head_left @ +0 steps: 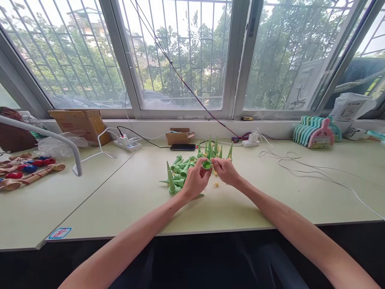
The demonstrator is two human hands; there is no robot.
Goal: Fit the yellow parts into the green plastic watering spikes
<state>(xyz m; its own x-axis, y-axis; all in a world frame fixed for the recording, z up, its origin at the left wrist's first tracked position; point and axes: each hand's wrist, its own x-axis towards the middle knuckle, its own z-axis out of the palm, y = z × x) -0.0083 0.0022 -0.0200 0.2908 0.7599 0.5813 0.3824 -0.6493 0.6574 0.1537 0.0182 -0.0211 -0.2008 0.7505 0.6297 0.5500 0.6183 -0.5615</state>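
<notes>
My left hand (197, 178) is closed round a green plastic plant-watering spike (206, 165), its round open end turned towards me. Right beside that opening, my right hand (225, 170) is pinched; whatever its fingertips hold is too small to make out. To the left lies a heap of similar green spikes (180, 170), some on their sides and one standing point up. Behind my hands, several more green spikes (215, 145) stand upright. A small yellow plastic piece (215, 184) lies on the table below my right hand, with other yellow bits partly hidden behind my fingers.
On the pale table (120, 208), a black phone (183, 147) lies before a small open cardboard box (179, 136). Power strips (128, 143) and loose white cables (315, 165) run along the back. Wooden toys (33, 170) are at left, coloured hangers (313, 132) at right.
</notes>
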